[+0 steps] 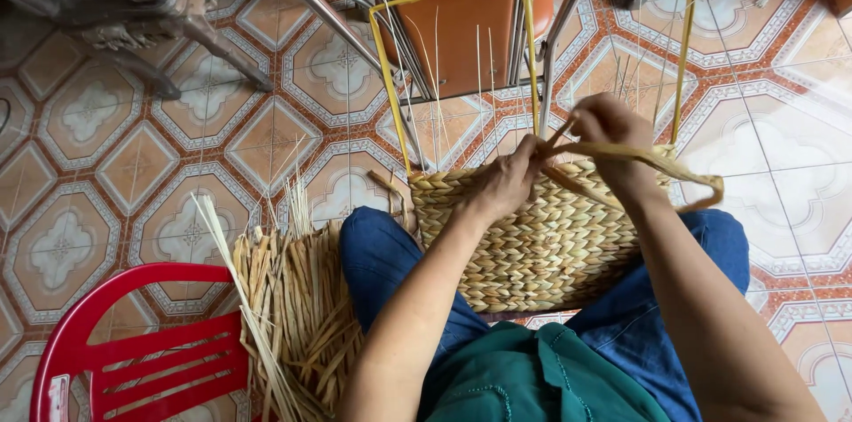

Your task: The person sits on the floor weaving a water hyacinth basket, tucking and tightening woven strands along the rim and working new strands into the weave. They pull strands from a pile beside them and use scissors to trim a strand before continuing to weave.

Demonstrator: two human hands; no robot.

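Patterned tile floor (133, 165) beneath woven basket (532, 244)

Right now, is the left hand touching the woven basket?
Touching. The head view shows the left hand resting on the woven basket at its rim, fingers pinching a strand.

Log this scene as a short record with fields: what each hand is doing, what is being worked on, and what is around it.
left hand: fingers pinch a flat straw strand at the top edge of the woven piece
right hand: grips the same strand, pulling it sideways
woven basket panel: rests on the person's lap, partly braided
yellow strap frame: stands around the panel's upper part
loose straw bundle: lies on the floor beside the left knee
red plastic chair: lower left
orange chair: ahead on the tiled floor
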